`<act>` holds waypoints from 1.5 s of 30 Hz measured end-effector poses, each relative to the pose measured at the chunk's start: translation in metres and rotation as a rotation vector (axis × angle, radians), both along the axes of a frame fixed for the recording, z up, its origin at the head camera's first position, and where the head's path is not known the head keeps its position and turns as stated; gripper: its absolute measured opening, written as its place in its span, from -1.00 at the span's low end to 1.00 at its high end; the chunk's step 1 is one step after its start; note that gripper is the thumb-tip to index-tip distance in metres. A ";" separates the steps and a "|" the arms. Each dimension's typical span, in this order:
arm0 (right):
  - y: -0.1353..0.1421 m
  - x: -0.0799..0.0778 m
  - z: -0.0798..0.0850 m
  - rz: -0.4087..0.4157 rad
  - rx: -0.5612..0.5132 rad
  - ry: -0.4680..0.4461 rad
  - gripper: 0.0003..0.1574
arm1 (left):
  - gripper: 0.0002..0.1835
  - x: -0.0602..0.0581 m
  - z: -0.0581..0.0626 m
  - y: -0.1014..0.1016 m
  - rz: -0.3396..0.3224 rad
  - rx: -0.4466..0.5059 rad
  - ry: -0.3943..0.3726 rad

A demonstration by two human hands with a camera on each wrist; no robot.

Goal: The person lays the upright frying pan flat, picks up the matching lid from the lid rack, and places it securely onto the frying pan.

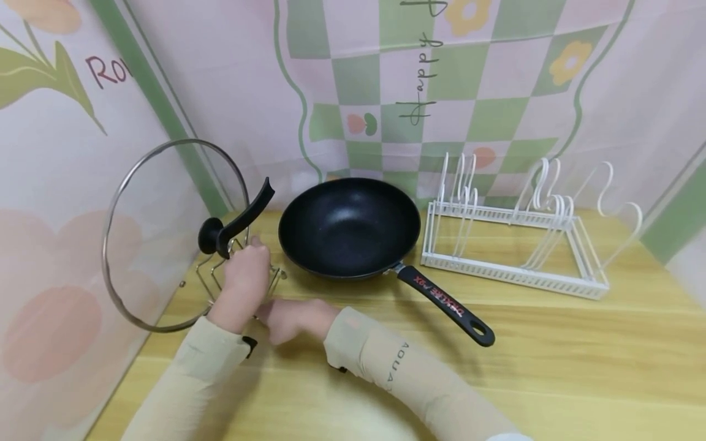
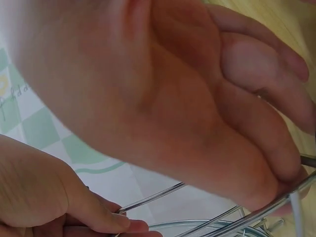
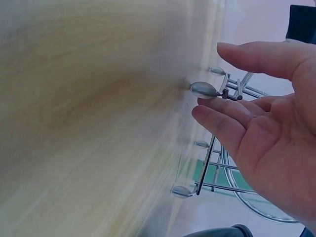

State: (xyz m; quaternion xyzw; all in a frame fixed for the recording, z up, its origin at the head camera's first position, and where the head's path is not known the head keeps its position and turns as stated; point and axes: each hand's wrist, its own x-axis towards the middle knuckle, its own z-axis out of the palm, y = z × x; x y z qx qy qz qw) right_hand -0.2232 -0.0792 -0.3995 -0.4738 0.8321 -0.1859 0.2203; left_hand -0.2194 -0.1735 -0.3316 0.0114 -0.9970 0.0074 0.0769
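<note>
A glass lid [image 1: 175, 236] with a steel rim and a black handle [image 1: 242, 223] stands tilted upright at the far left. Below it, a silver wire rack [image 1: 201, 278] stands on the table, partly hidden by the hands. My left hand [image 1: 242, 275] grips the rack's wire, fingers curled, seen close up in the left wrist view. Low at the near side is my right hand [image 1: 298, 315]. In the right wrist view its fairly straight fingers [image 3: 222, 123] reach the rack leg beside an oval foot [image 3: 203, 90], with the thumb apart from them.
Right of the hands lies a black wok [image 1: 350, 229], its handle [image 1: 447, 306] pointing toward the near right. A white wire rack [image 1: 513, 278] with upright loops stands further right. Printed cloth [image 1: 353, 79] hangs behind the wooden table [image 1: 551, 361] and along its left side.
</note>
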 end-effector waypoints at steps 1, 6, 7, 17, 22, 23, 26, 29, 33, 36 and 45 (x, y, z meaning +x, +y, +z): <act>0.000 0.000 0.000 0.000 0.005 -0.001 -0.11 | -0.59 0.000 -0.001 0.000 0.002 -0.001 0.002; 0.000 0.000 0.000 0.006 0.004 -0.006 -0.01 | -0.52 0.002 -0.002 -0.002 0.008 0.000 -0.001; -0.001 -0.001 0.000 0.009 0.006 -0.001 0.00 | -0.51 0.002 -0.002 -0.002 0.009 0.000 -0.001; 0.001 -0.010 -0.006 0.030 -0.015 0.086 -0.30 | -0.47 0.002 -0.002 -0.005 0.008 0.034 -0.002; 0.005 -0.010 0.001 0.023 0.014 0.134 -0.49 | -0.43 0.002 -0.006 -0.005 -0.005 0.029 0.010; 0.007 -0.011 0.004 0.026 0.023 0.143 -0.52 | -0.41 0.002 -0.006 -0.005 -0.006 0.027 0.010; 0.012 -0.014 0.015 0.054 0.034 0.177 -0.57 | -0.35 0.002 -0.006 -0.006 -0.004 0.026 -0.003; 0.018 -0.018 0.025 0.086 0.019 0.197 -0.59 | -0.22 0.002 -0.006 -0.006 0.000 0.036 -0.011; 0.024 -0.025 0.036 0.099 0.011 0.206 -0.56 | -0.16 0.002 -0.005 -0.007 0.002 0.057 -0.005; 0.029 -0.030 0.046 0.090 -0.004 0.209 -0.57 | -0.25 0.002 -0.004 -0.008 -0.006 0.060 0.000; 0.044 -0.046 0.079 -0.051 -0.150 0.228 -0.61 | -0.49 0.001 -0.003 -0.010 -0.025 0.066 0.007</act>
